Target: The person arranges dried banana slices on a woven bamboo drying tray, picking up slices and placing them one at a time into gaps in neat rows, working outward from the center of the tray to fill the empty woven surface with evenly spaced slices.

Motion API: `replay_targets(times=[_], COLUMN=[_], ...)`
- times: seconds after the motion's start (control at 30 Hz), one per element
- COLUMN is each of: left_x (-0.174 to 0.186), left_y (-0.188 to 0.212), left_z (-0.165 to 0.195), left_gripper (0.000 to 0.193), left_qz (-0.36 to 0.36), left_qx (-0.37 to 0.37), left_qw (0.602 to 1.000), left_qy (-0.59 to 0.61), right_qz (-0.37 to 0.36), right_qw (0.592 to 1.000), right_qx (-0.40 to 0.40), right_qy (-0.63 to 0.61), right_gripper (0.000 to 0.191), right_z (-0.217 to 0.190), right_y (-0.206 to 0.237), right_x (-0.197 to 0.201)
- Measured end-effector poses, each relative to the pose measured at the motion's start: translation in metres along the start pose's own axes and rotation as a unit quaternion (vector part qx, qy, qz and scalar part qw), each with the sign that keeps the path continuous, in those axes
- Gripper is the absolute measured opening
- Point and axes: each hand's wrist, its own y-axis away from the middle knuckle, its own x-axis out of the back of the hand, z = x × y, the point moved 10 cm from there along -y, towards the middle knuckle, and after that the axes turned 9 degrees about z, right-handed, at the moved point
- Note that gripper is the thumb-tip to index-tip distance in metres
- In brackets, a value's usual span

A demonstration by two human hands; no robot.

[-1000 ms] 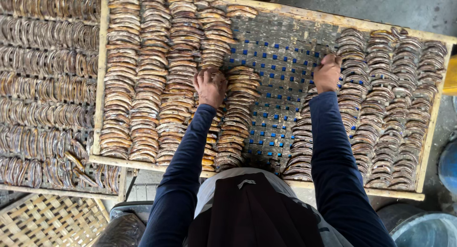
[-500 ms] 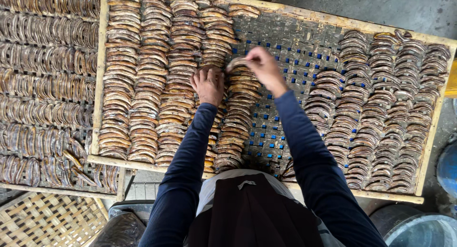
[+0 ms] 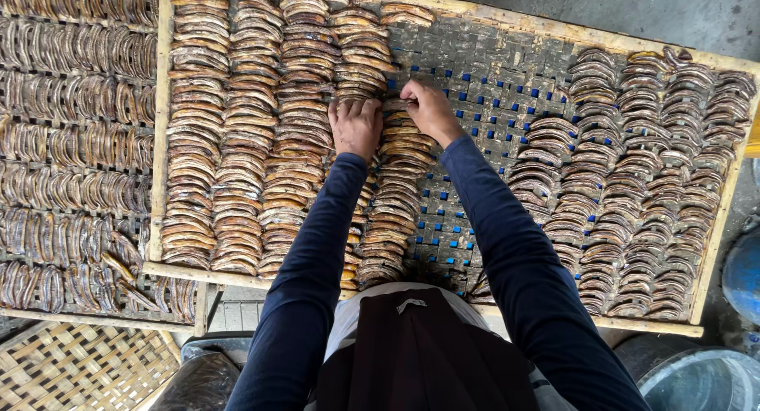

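Banana slices, brown and curved, lie in overlapping columns on the woven drying tray, framed in bamboo. Left hand rests flat, fingers pressed together, on one column. Right hand pinches a slice at the top of the adjacent column.

Soft, even daylight falls from above on the bamboo-framed woven drying tray in front of me; nothing is dim and no hard shadow lies anywhere on it. The rows of curved brown dried slices on the tray's left part catch a faint glossy sheen, without real glare. My dark blue sleeves below the tray read deep and flat. Focus is sharp across the tray; its long edges bow slightly toward the corners of the view.
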Motion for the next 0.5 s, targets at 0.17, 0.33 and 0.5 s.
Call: replay_targets(times=[0.17,0.33,0.5], left_x=[-0.008,-0.01,-0.012], left_y=[-0.011,-0.012,-0.011], left_z=[0.004,0.007,0.005], left_gripper=[0.013,0.013,0.02], left_qz=[-0.016,0.002,0.012], left_qx=[-0.022,-0.008,0.024], left_qw=[0.999,0.999,0.997], left_qy=[-0.023,-0.031,-0.077], right_qz=[0.011,0.036,0.1], right_qw=[1.0,0.997,0.995], right_qx=[-0.008,-0.032,-0.005], right_qy=[-0.012,-0.065,-0.023], right_gripper=[0.023,0.021,0.014], right_z=[0.005,0.014,0.006], right_y=[0.002,0.001,0.008], right_x=[0.008,0.01,0.021])
